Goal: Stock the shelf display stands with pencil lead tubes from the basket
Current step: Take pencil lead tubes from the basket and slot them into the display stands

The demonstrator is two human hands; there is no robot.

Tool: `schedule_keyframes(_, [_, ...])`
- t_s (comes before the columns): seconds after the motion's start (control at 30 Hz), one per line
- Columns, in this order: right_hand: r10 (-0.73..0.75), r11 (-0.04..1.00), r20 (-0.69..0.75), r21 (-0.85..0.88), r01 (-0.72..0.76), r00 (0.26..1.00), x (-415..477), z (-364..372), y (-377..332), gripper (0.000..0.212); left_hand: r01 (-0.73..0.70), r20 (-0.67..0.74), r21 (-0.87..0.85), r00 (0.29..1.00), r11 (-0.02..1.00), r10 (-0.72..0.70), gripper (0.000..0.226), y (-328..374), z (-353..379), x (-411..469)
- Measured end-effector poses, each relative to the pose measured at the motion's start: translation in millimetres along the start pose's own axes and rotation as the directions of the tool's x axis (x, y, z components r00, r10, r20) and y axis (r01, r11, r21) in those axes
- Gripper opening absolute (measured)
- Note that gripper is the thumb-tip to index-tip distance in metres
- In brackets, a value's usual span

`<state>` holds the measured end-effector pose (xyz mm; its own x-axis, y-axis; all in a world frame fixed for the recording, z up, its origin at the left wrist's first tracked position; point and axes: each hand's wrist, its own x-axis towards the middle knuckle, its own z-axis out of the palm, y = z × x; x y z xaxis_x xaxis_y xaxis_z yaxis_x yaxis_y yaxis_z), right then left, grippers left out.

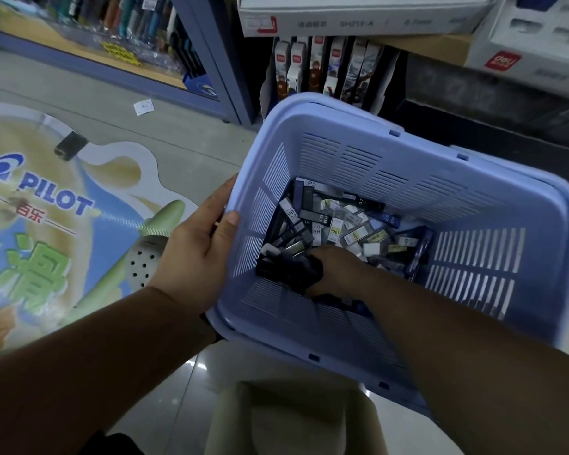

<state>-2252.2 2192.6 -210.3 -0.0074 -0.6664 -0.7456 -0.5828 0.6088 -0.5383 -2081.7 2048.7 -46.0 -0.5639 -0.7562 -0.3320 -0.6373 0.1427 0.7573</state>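
You look down on a pale tiled floor (184,139) bearing a large Pilot floor sticker (46,205). Beyond the sticker stands a blue-framed cabinet (211,60) of pens, and a paper scrap (143,107) lies between them. Right of the sticker, a wooden shelf (440,49) carries white cartons (358,18). Nearer you, the tiles gleam.

Dim, even shop light; wide-angle bend at the edges.
Forearms (79,372) read dark, the right one shading the near wall of the basket (276,310). White glare sits on the glossy floor tile (191,364). The pen display (128,24) and white boxes (358,18) up top are soft, curved.
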Motion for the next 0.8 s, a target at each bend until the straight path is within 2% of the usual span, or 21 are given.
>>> schedule_keyframes(0.23, [0.069,0.988,0.121,0.128,-0.085,0.990,0.7,-4.3,-2.3,0.070,-0.018,0.007,0.016,1.000,1.000,0.018,0.044,-8.4,0.6,2.7])
schedule_keyframes(0.37, [0.102,0.987,0.226,0.097,-0.126,0.969,-3.4,-8.5,-2.9,0.067,-0.023,0.004,0.024,1.000,0.999,0.023,0.045,-9.0,0.4,3.0])
schedule_keyframes(0.53, [0.124,0.979,0.259,0.126,-0.160,0.958,-6.2,-11.9,-1.2,0.072,-0.022,-0.004,0.032,1.000,0.999,0.022,0.044,-6.1,1.5,1.8])
schedule_keyframes(0.8, [0.145,0.963,0.238,0.187,-0.192,0.960,-14.4,-20.4,2.4,0.041,-0.007,-0.015,0.033,1.000,0.999,0.008,0.044,-6.1,1.3,0.6])
